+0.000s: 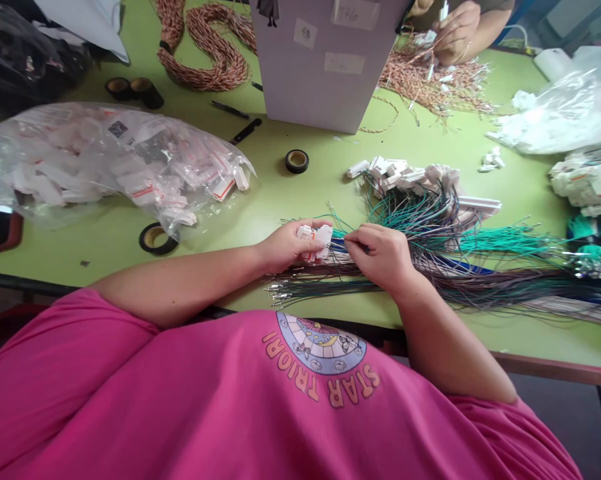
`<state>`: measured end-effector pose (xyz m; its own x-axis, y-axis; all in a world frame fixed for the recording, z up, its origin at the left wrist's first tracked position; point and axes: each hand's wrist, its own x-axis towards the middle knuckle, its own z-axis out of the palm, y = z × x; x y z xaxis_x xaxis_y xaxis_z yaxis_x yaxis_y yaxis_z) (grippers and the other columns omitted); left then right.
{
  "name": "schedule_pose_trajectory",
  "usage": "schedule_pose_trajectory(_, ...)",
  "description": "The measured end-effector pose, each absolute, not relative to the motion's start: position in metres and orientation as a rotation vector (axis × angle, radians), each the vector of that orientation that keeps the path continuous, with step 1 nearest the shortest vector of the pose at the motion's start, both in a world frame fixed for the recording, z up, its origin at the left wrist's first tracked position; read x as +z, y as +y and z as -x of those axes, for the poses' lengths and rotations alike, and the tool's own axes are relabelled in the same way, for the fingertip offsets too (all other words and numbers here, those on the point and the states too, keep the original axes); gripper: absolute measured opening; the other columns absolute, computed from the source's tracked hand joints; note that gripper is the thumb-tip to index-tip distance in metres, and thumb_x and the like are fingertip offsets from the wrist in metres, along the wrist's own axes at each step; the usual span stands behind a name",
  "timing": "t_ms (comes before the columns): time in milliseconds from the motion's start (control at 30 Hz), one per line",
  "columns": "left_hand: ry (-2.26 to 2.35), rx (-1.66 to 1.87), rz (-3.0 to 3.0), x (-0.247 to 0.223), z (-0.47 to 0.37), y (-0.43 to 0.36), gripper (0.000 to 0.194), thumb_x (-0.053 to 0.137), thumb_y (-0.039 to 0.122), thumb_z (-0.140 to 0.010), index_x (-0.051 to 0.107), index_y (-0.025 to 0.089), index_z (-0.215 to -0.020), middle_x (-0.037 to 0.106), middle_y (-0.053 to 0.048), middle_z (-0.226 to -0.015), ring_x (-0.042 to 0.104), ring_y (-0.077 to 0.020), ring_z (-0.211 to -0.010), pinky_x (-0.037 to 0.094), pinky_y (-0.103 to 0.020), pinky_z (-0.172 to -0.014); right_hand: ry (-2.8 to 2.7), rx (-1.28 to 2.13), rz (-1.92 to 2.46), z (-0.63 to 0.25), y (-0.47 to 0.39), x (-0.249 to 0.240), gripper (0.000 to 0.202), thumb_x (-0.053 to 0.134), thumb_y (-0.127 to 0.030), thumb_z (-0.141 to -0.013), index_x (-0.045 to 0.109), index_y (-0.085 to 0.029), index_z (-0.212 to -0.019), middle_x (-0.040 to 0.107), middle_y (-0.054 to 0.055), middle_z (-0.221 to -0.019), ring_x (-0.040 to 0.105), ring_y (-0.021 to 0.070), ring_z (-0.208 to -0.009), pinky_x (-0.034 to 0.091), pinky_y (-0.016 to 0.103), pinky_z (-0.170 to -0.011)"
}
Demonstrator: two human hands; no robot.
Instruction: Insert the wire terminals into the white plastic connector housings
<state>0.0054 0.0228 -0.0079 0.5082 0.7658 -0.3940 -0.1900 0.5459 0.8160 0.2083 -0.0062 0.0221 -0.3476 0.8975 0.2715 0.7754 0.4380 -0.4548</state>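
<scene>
Beyond the left hand (286,249): bare table (280,197), passable up to a tape roll (297,171)
Left of its grip: plastic bag (110,157) and another tape roll (159,249) in the way
Right: right hand (383,257) close by, then crowded wires (415,221)
Farther beyond: upright box (323,73) blocks

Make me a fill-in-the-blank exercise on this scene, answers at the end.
1. The left hand holds connectors coloured mainly ____.
2. Many thin, coloured ____ lie around the right hand.
3. In front of the box lies a roll of black ____.
4. The pink shirt reads "____ TRIORI".

Missing words: white; wires; tape; STAR.
</scene>
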Motion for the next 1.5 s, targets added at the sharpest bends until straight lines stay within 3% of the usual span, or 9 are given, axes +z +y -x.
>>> schedule_pose_trajectory(367,0.869,0.655,-0.765,-0.005,-0.006,0.023,0.054,0.085,0.02,-0.056,0.064,0.011,-0.105,0.068,-0.001,-0.082,0.062,-0.0106,-0.067,0.05,-0.026,-0.066,-2.516,0.072,1.404,-0.201,-0.008,0.016,0.032,0.044,-0.021,-0.092,0.066,-0.02,-0.068,0.064,0.005,-0.067,0.047,0.0155,-0.062,0.03,0.031,-0.061)
schedule_pose_trajectory(667,0.936,0.654,-0.855,-0.003,-0.007,0.022,0.048,0.083,0.019,-0.056,0.064,0.01,-0.1,0.066,0.0,-0.077,0.059,-0.0085,-0.062,0.047,-0.023,-0.062,-2.267,0.429,1.392,-0.195,-0.008,0.005,0.021,0.049,-0.019,-0.088,0.069,-0.017,-0.081,0.067,0.006,-0.075,0.058,0.0155,-0.07,0.041,0.025,-0.069)
schedule_pose_trajectory(1067,0.945,0.624,-0.933,-0.008,-0.005,0.022,0.05,0.084,0.021,-0.055,0.063,0.012,-0.099,0.067,0.0,-0.076,0.06,-0.0088,-0.061,0.048,-0.023,-0.061,-2.375,0.508,1.511,-0.186,-0.008,0.001,0.024,0.047,-0.017,-0.092,0.067,-0.012,-0.08,0.07,0.01,-0.078,0.06,0.0165,-0.073,0.04,0.027,-0.07)
schedule_pose_trajectory(1333,0.942,0.617,-0.964,-0.006,-0.006,0.019,0.053,0.087,0.023,-0.055,0.06,0.014,-0.1,0.066,0.003,-0.075,0.059,-0.0085,-0.06,0.048,-0.022,-0.059,-2.276,0.87,1.374,-0.207,0.006,0.017,0.019,0.056,-0.019,-0.088,0.074,-0.016,-0.084,0.074,0.003,-0.079,0.062,0.013,-0.071,0.042,0.024,-0.069)
schedule_pose_trajectory(1500,0.901,0.611,-0.977,-0.008,-0.004,0.019,0.055,0.087,0.024,-0.056,0.058,0.015,-0.102,0.064,0.004,-0.074,0.058,-0.008,-0.058,0.048,-0.022,-0.058,-2.307,0.853,1.272,-0.223,0.011,0.026,0.021,0.056,-0.023,-0.088,0.076,-0.017,-0.086,0.075,0.003,-0.081,0.063,0.0132,-0.072,0.044,0.024,-0.07)
